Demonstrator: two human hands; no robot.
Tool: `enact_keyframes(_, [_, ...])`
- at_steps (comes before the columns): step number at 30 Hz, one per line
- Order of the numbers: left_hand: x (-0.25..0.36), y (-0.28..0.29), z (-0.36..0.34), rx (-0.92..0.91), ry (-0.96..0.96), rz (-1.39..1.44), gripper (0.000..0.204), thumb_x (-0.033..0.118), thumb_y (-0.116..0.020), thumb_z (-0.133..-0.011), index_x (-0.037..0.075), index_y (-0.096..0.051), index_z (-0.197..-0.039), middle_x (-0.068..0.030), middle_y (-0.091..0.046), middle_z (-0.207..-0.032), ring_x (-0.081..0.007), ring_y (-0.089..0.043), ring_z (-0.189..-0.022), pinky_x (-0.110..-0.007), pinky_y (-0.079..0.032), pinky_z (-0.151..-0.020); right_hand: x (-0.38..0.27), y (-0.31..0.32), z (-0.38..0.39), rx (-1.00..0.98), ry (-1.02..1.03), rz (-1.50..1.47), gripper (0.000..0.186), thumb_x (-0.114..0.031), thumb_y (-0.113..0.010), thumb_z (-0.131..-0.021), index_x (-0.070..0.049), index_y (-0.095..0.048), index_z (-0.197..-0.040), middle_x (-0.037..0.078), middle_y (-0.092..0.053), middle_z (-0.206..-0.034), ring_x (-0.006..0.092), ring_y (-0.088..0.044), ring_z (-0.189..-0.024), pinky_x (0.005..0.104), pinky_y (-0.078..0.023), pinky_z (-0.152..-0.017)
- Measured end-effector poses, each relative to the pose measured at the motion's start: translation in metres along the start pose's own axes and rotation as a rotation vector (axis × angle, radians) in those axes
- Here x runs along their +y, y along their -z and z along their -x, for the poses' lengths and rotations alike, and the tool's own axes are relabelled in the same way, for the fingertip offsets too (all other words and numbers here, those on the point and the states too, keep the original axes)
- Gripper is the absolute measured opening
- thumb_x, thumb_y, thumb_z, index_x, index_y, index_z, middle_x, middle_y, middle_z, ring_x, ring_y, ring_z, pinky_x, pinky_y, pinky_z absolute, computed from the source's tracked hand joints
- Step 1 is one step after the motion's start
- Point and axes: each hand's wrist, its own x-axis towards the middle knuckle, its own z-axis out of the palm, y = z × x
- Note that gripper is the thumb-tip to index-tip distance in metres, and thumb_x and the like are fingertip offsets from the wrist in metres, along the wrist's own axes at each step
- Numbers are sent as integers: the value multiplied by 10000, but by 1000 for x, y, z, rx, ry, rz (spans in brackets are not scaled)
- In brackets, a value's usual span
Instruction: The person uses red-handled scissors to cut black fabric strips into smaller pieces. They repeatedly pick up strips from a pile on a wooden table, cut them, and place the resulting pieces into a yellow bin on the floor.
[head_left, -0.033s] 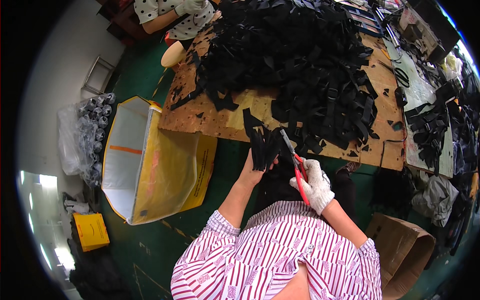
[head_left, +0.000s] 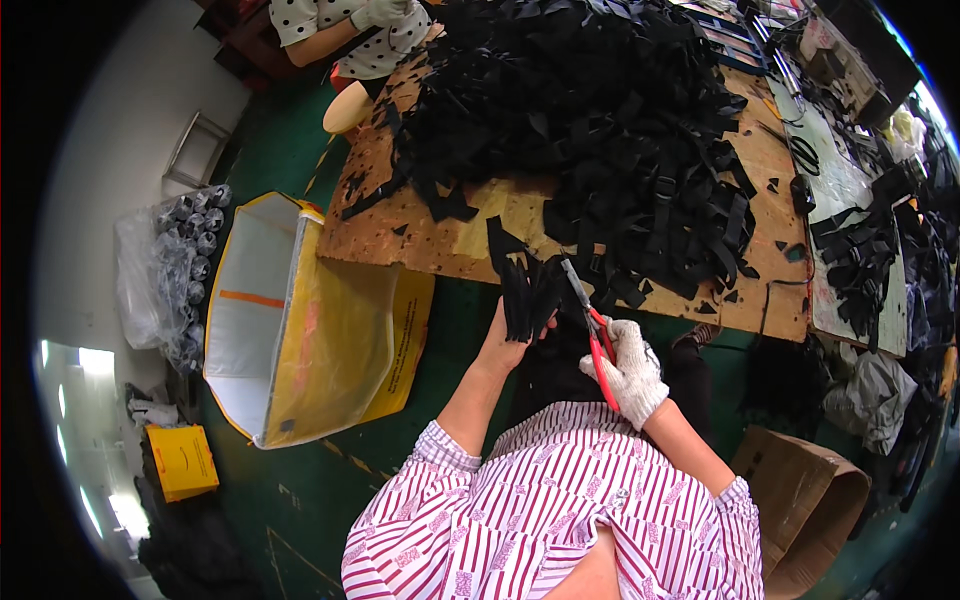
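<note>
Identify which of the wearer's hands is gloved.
The right hand: it wears a white glove and holds a red-handled tool; the left hand is bare.

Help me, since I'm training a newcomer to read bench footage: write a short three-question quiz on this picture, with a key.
1. What does the right hand hold?
A) a paintbrush
B) a red-handled tool
C) a roll of tape

2. True or false: the left hand, which holds black strips, is bare.

3. Fill in: in the picture, the large yellow-sided bin is toward the ___ end of the wooden table.

Key: 1. B; 2. True; 3. left.
</note>
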Motion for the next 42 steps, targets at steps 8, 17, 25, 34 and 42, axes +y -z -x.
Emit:
enact_keyframes(8, [-4, 3, 2, -34, -20, -36, 137, 144, -650, -852, 43, -598, -928, -11, -564, -736, -79, -529, -622, -194, -388, -511, 13, -9, 5, -27, -25, -80, 498, -227, -727, -724, -7, -429, -1056, 100, -532, -801, 198, -528, -702, 327, -454, -670])
enact_keyframes(17, [-18, 7, 12, -4, -95, -89, 250, 315, -551, -914, 70, -571, -962, -16, -576, -741, -85, -546, -623, -194, -394, -510, 3, -4, 6, -50, -52, -29, 558, -319, -733, -727, -7, -428, -1077, 153, -582, -819, 282, -587, -747, 372, -469, -712])
enact_keyframes(25, [-9, 13, 9, -41, 84, 103, 247, 324, -551, -911, 81, -568, -954, -15, -566, -724, -77, -536, -618, -196, -391, -513, 10, -3, 4, -91, -41, -12, 523, -297, -733, -727, -14, -442, -1057, 139, -579, -820, 261, -586, -746, 351, -473, -711])
enact_keyframes(34, [-16, 12, 14, 34, 7, 47, 198, 246, -552, -911, 62, -562, -982, -22, -558, -737, -94, -535, -648, -215, -406, -550, 4, -6, 1, -102, -375, -405, 432, -172, -669, -790, -49, -414, -1117, 50, -536, -779, 117, -510, -547, 250, -452, -489])
enact_keyframes(42, [19, 35, 20, 138, -115, 93, 399, 39, -684, -769, 62, -538, -1140, -19, -558, -934, -133, -528, -847, -266, -448, -754, 14, 9, 3, 79, -406, -503, 314, -151, -618, -828, -51, -413, -1044, 12, -479, -699, 71, -451, -469, 216, -424, -410])
